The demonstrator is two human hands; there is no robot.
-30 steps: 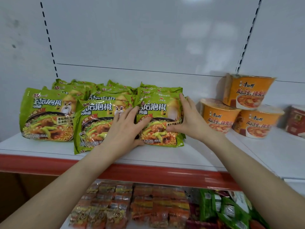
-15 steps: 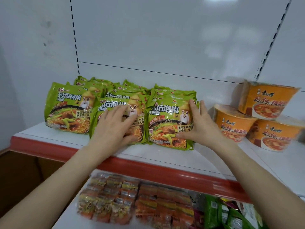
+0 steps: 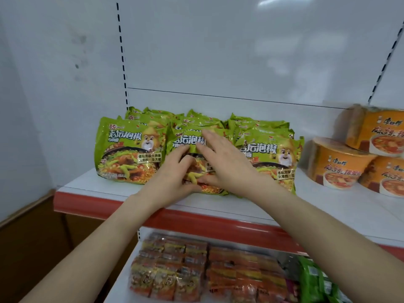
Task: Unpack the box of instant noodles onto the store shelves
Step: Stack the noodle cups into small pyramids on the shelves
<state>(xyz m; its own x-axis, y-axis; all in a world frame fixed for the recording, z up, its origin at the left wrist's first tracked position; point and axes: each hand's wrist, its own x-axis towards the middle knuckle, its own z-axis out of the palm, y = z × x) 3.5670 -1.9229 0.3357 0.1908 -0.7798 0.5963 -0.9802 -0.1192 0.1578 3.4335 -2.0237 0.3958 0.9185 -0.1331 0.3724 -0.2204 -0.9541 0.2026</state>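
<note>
Looks mostly done to me. Three rows of green noodle packets (image 3: 129,149) are standing on the white shelf (image 3: 105,189), leaning back on each other. There are orange noodle bowls (image 3: 336,162) off to the right and other packs (image 3: 175,270) on the shelf below. The box isn't in sight, so no idea how many are left. This bit seems like tidying: both hands are on the middle packet (image 3: 190,139) at the front. The right hand (image 3: 227,165) lies flat across it, fingers straight and together, thumb along the lower part. The left hand (image 3: 172,173) is touching it, fingers bent, tips on the wrapper. Pinching or just pressing, can't tell.
</note>
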